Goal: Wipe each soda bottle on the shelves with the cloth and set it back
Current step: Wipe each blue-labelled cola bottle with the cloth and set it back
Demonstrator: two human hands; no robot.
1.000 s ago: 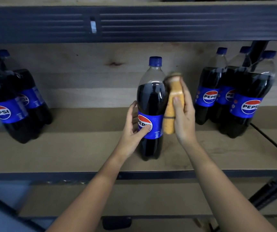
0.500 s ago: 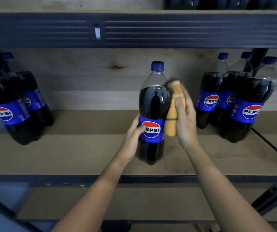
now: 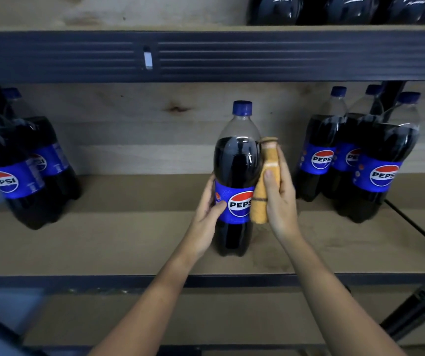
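Note:
A dark soda bottle (image 3: 237, 160) with a blue cap and a blue Pepsi label stands upright in the middle of the wooden shelf (image 3: 129, 240). My left hand (image 3: 207, 214) grips its label band from the left, thumb across the front. My right hand (image 3: 280, 199) holds a folded orange cloth (image 3: 264, 186) pressed flat against the bottle's right side, thumb on the cloth's front.
Three more Pepsi bottles (image 3: 383, 160) stand grouped at the shelf's right, by a dark upright post (image 3: 391, 98). Others (image 3: 13, 170) lean at the left. A dark metal beam (image 3: 206, 56) crosses above, with bottle bases (image 3: 342, 9) on the upper shelf. A lower shelf (image 3: 206, 317) lies below.
The bottle has turned in my left hand so its Pepsi logo faces front and right. The cloth hand stays on the bottle's right side, a little lower against it.

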